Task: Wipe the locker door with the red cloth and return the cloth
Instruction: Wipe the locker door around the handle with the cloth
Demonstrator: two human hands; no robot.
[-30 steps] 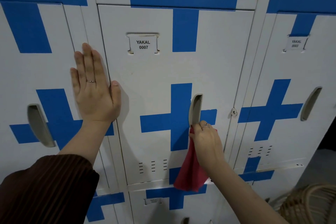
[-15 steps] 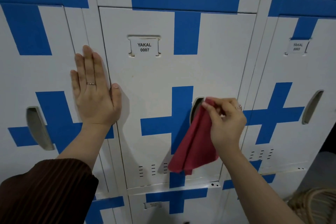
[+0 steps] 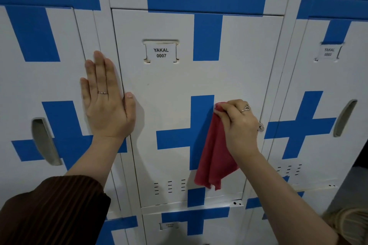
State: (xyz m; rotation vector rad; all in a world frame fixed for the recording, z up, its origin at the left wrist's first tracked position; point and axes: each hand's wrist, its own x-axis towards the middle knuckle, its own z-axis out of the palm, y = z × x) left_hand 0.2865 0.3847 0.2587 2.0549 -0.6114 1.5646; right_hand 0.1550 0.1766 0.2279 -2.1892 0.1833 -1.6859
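Fingers (image 3: 99, 71) of the left hand (image 3: 106, 103) lie flat and close together on the white panel at the left edge of the locker door (image 3: 169, 89), thumb spread onto the door itself. Further right, the red cloth (image 3: 216, 153) hangs from the right hand (image 3: 239, 125), whose fingers pinch its top corner against the door beside the blue cross (image 3: 201, 135). To wipe well, I judge the cloth should be bunched under a flatter palm and drawn in overlapping strokes, with the left hand steadying the frame.

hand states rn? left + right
Left hand: open, flat against the lockers, holding nothing.
Right hand: closed, pinching the red cloth at its top.
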